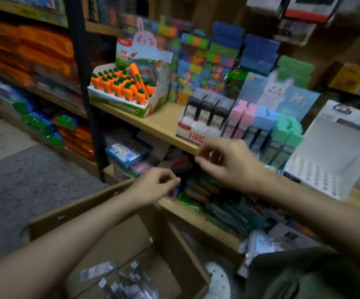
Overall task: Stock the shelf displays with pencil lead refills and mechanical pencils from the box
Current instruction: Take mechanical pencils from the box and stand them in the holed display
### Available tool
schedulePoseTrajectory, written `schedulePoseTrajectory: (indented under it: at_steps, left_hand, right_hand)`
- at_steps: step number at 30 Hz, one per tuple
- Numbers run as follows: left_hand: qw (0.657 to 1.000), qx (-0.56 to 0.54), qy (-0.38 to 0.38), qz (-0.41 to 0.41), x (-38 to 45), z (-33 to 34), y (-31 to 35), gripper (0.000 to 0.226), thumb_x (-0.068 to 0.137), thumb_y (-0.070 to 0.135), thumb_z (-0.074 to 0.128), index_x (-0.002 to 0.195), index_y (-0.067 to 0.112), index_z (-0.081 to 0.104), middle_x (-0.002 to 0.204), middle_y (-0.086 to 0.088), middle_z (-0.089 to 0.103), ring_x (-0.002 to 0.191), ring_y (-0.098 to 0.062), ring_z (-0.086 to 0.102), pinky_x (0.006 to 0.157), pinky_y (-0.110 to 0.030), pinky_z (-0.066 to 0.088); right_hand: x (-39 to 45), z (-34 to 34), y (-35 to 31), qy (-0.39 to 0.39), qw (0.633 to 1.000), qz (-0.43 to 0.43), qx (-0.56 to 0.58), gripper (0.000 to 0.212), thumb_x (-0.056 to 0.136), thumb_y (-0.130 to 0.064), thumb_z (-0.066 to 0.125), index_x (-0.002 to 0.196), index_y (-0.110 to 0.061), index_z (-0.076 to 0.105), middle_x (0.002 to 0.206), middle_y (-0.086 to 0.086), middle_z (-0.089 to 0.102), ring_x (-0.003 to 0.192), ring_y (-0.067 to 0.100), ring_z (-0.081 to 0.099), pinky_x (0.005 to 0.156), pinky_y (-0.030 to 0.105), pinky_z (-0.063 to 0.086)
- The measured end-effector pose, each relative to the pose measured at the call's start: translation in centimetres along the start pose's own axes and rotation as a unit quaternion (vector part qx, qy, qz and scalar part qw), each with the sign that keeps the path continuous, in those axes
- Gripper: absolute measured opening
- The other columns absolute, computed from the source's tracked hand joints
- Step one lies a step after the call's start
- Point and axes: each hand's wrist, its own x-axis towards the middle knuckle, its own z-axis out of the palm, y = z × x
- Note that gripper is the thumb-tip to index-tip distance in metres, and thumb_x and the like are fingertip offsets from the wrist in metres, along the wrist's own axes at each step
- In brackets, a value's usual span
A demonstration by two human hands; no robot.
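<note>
Cardboard box (131, 238) below both seemingly empty hands (157, 184)

Red "100" on lead-refill display (198, 128)

Dim, warm indoor light, with the brightest patch on the carrot display (123, 91) and deep shadow under the wooden shelf (159, 124). Motion blur smears both hands and the upper shelves. Wide-angle distortion bends the edges.
</note>
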Motion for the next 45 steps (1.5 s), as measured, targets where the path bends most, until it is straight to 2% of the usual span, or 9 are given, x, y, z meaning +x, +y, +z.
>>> schedulePoseTrajectory:
  at_steps: [2, 6, 13, 17, 21, 26, 31, 36, 45]
  left_hand:
    - [0.988, -0.071, 0.011, -0.134, -2.1, -0.3, -3.2, 0.021, 0.098, 0.018, 0.055, 0.082, 0.008, 0.066, 0.070, -0.004, 0.066, 0.065, -0.017, 0.063, 0.059, -0.023, 0.050]
    - [0.914, -0.123, 0.082, -0.378, -8.2, -0.4, -9.9, 0.029, 0.099, 0.015, 0.053, 0.071, 0.012, 0.058, 0.061, -0.005, 0.058, 0.051, -0.012, 0.051, 0.045, -0.017, 0.042]
    - [0.778, -0.168, 0.274, -0.540, -14.8, 4.7, -17.3, 0.005, 0.094, 0.007, 0.056, 0.097, 0.007, 0.060, 0.091, -0.011, 0.060, 0.082, -0.022, 0.054, 0.065, -0.026, 0.046]
    - [0.809, -0.087, 0.209, -0.543, -16.6, 9.4, -21.0, 0.042, 0.095, 0.015, 0.059, 0.136, 0.012, 0.049, 0.134, -0.015, 0.053, 0.115, -0.032, 0.056, 0.095, -0.037, 0.049]
    - [0.838, 0.044, 0.109, -0.532, -15.5, 12.1, -23.3, 0.059, 0.098, 0.035, 0.051, 0.151, 0.027, 0.026, 0.162, -0.009, 0.004, 0.148, -0.030, 0.013, 0.114, -0.030, 0.019]
    - [0.847, 0.094, 0.066, -0.520, -14.6, 13.1, -25.7, 0.058, 0.099, 0.044, 0.043, 0.152, 0.032, 0.022, 0.162, -0.010, -0.010, 0.148, -0.033, -0.009, 0.119, -0.041, 0.009]
    - [0.831, 0.115, 0.155, -0.522, -14.4, 12.3, -27.5, 0.051, 0.094, 0.030, 0.059, 0.141, 0.021, 0.044, 0.155, -0.016, 0.016, 0.138, -0.036, 0.020, 0.112, -0.035, 0.024]
    - [0.810, 0.112, 0.216, -0.534, -14.2, 12.0, -28.4, 0.049, 0.082, 0.019, 0.075, 0.126, 0.018, 0.055, 0.136, -0.014, 0.035, 0.125, -0.033, 0.031, 0.107, -0.036, 0.032]
    - [0.800, 0.102, 0.199, -0.557, -14.2, 11.5, -29.2, 0.026, 0.078, 0.027, 0.080, 0.099, 0.026, 0.066, 0.114, -0.006, 0.042, 0.116, -0.031, 0.035, 0.097, -0.035, 0.038]
  right_hand:
    - [-0.1, 4.4, -0.9, -0.198, 0.979, 0.017, 0.050, 0.012, 0.090, -0.028, 0.066, 0.099, -0.021, 0.070, 0.090, -0.011, 0.068, 0.078, -0.001, 0.060, 0.071, 0.012, 0.045]
    - [-1.2, 14.7, -1.6, -0.505, 0.837, 0.133, 0.162, 0.022, 0.092, -0.021, 0.065, 0.112, -0.011, 0.068, 0.090, 0.007, 0.069, 0.073, 0.012, 0.059, 0.068, 0.026, 0.050]
    - [-3.9, 28.9, -1.7, -0.399, 0.865, 0.268, 0.144, 0.030, 0.087, -0.016, 0.055, 0.112, -0.004, 0.067, 0.114, 0.012, 0.069, 0.107, 0.025, 0.062, 0.088, 0.027, 0.046]
    - [-6.9, 34.9, -0.8, -0.417, 0.867, 0.260, 0.080, 0.065, 0.092, -0.033, 0.061, 0.148, -0.021, 0.031, 0.152, 0.015, 0.031, 0.140, 0.030, 0.031, 0.112, 0.034, 0.030]
    - [-10.2, 39.1, -0.3, -0.423, 0.879, 0.218, -0.034, 0.080, 0.094, -0.050, 0.050, 0.155, -0.022, 0.005, 0.161, 0.021, -0.008, 0.149, 0.036, -0.002, 0.119, 0.044, 0.011]
    - [-11.1, 41.3, -1.2, -0.424, 0.878, 0.223, -0.017, 0.073, 0.096, -0.047, 0.046, 0.155, -0.029, 0.007, 0.162, 0.015, -0.010, 0.148, 0.038, -0.008, 0.118, 0.049, 0.010]
    - [-10.1, 40.5, -1.0, -0.324, 0.929, 0.180, 0.013, 0.059, 0.092, -0.029, 0.059, 0.145, -0.027, 0.034, 0.159, 0.006, 0.015, 0.143, 0.028, 0.022, 0.113, 0.040, 0.025]
    - [-10.7, 40.3, -0.6, -0.336, 0.899, 0.278, 0.031, 0.058, 0.090, -0.038, 0.062, 0.139, -0.022, 0.036, 0.145, 0.011, 0.031, 0.131, 0.028, 0.034, 0.106, 0.038, 0.037]
    - [-11.6, 41.3, -1.4, -0.387, 0.884, 0.252, 0.075, 0.072, 0.080, -0.046, 0.072, 0.137, -0.020, 0.036, 0.139, 0.007, 0.040, 0.127, 0.026, 0.039, 0.103, 0.036, 0.038]
